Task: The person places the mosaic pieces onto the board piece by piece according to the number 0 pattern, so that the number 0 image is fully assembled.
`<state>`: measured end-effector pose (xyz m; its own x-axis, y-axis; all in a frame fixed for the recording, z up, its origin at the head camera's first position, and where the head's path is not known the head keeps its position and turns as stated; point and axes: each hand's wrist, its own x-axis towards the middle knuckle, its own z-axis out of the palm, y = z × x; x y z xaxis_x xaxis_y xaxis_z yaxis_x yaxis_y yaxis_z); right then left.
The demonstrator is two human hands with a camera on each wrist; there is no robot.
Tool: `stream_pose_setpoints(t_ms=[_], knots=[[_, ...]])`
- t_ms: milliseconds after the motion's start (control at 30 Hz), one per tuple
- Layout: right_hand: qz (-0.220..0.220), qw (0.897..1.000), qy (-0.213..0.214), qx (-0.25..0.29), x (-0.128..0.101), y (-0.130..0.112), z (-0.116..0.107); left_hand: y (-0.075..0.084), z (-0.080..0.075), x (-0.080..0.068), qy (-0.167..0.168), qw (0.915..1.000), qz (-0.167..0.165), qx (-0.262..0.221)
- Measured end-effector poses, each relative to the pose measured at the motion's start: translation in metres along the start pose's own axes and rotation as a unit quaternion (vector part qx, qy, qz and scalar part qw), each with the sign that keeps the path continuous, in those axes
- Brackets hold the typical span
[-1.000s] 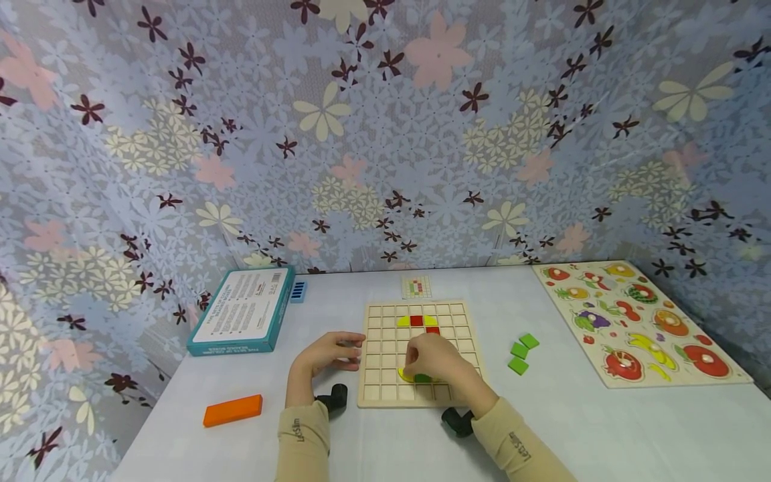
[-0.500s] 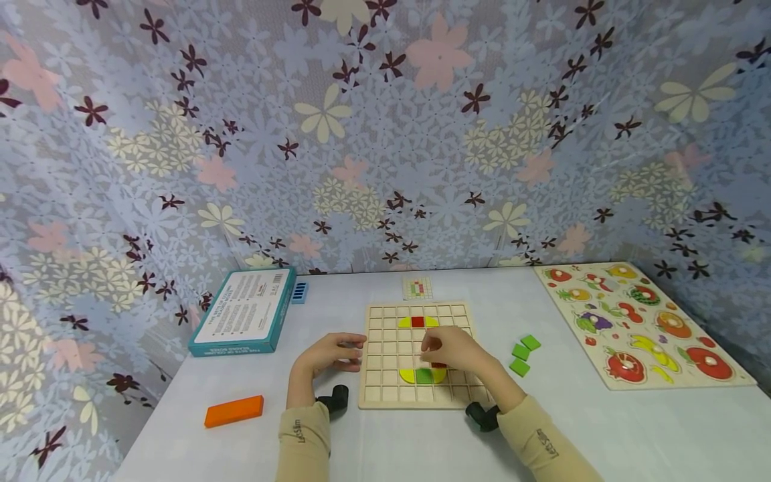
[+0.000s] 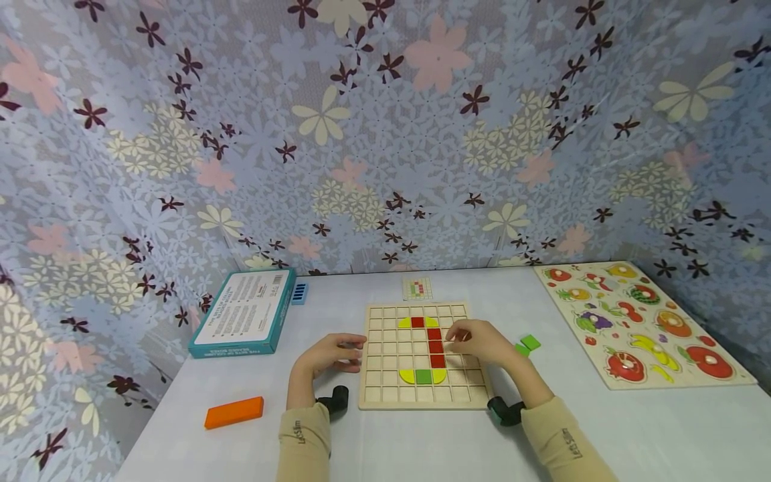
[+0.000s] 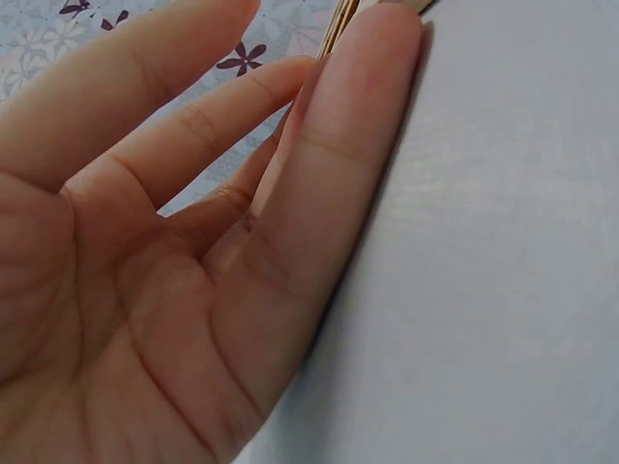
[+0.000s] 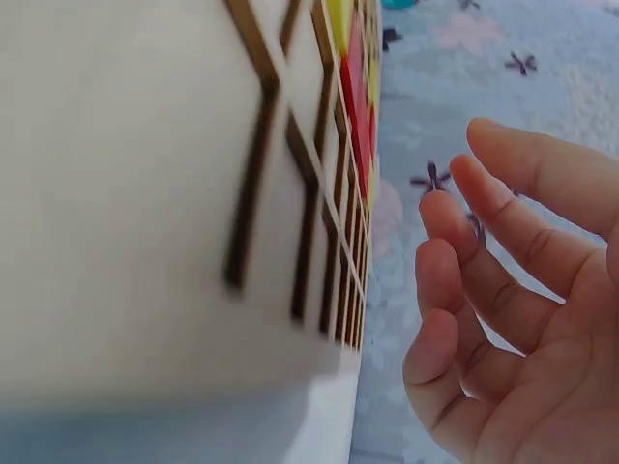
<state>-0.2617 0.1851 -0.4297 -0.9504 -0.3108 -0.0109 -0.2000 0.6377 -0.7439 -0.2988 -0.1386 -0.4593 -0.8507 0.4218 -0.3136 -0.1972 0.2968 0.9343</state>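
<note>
A wooden grid board [image 3: 381, 395] lies on the white table, with colored tiles set in its cells. Red squares [image 3: 435, 348] form a column right of its middle, with another red square [image 3: 417, 323] between two yellow rounded pieces at the top. Below, a green square [image 3: 423, 377] sits between a left yellow piece [image 3: 407, 376] and a right one. My left hand [image 3: 330, 353] rests at the board's left edge, its fingertips touching the rim. Over the board's right side hovers my right hand [image 3: 482, 343], fingers loosely bent and holding nothing in the right wrist view.
Loose green tiles [image 3: 530, 341] lie right of the board, partly behind my right hand. A small pattern card [image 3: 417, 288] is behind the board. A teal box [image 3: 243, 311] and an orange block [image 3: 233, 412] are left; a fruit puzzle [image 3: 641, 328] is far right.
My right hand has moved right from the lower yellow and green pieces, uncovering the red column. It now partly covers the loose green tiles. My left hand has stayed in place.
</note>
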Motion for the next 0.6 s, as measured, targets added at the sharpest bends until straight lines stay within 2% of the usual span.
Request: stream_pose_setpoints(t_ms=[333,600], knots=[[0.038,0.999,0.021,-0.004,-0.003,0.018,-0.027,0.002,0.000,-0.001,-0.002,1.0000,-0.003,-0.008],[0.031,0.999,0.037,0.009,-0.009,0.041,-0.047,0.002,0.000,-0.002,0.001,1.0000,-0.004,-0.003]])
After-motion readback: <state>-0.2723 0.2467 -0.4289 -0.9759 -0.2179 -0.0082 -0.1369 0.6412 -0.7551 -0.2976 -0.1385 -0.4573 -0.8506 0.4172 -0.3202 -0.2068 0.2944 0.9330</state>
